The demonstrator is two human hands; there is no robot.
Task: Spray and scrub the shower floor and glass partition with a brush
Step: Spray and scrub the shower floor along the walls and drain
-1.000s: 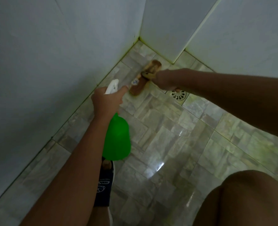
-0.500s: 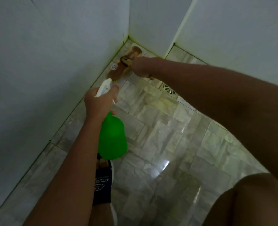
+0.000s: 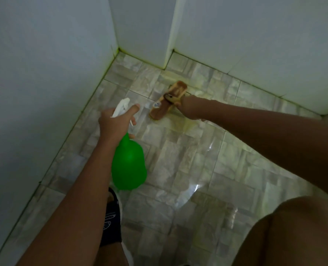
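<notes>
My right hand (image 3: 186, 108) is stretched far out and closed on the brush (image 3: 169, 100). The fingers are mostly hidden behind the wrist, but the grip looks firm around the wooden back. The brush lies flat on the floor (image 3: 178, 160), bristles down, in the far part of the shower, near the corner where two walls meet. I think it is held low and flat so that the whole bristle face presses on the tile. Around it the floor shows a yellowish wet stain — probably the cleaner mixed with dirt, so this is the place that needs the scrubbing now.

My left hand (image 3: 115, 123) is clamped on the neck of the green bottle (image 3: 128, 166), the white nozzle (image 3: 121, 106) pointing forward toward the brush. One finger lies along the top; I cannot tell if another presses the trigger. The bottle hangs near me, above the floor and just left of the brush, so I can wet the next tile without putting anything down.

My shoe (image 3: 111, 223) stands near, on the left. The glass partition I cannot identify with certainty here.
</notes>
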